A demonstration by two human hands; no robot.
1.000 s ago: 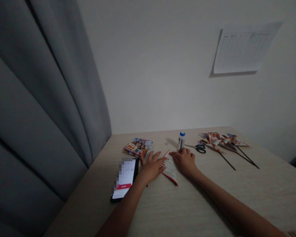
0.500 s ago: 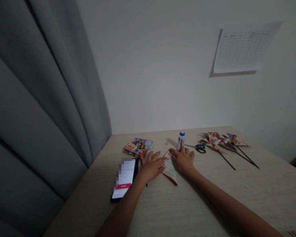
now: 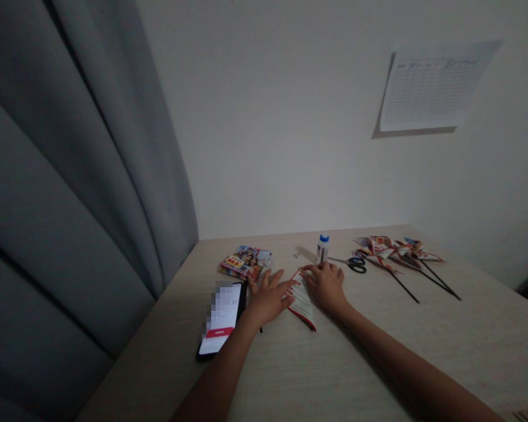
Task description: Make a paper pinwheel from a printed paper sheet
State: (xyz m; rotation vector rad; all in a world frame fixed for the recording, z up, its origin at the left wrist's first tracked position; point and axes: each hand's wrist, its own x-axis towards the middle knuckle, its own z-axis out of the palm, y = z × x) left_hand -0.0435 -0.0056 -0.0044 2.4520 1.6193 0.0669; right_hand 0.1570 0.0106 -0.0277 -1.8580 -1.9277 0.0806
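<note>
A folded piece of printed paper [image 3: 303, 303] with red edges lies on the table between my hands. My left hand [image 3: 267, 298] has its fingers spread, with the thumb and index finger at the paper's left edge. My right hand [image 3: 328, 286] rests at the paper's upper right, its fingertips on or beside the top corner and its fingers partly apart. Just behind my right hand stands a white glue bottle [image 3: 322, 249] with a blue cap. Part of a thin dark stick [image 3: 261, 329] shows beside my left wrist; the rest is hidden.
A phone [image 3: 222, 319] with a lit screen lies left of my left forearm, below a stack of colourful printed paper [image 3: 245, 262]. Scissors [image 3: 356, 265] lie right of the glue. Several paper pinwheels [image 3: 393, 252] on dark sticks are at the right of the table [image 3: 281, 375].
</note>
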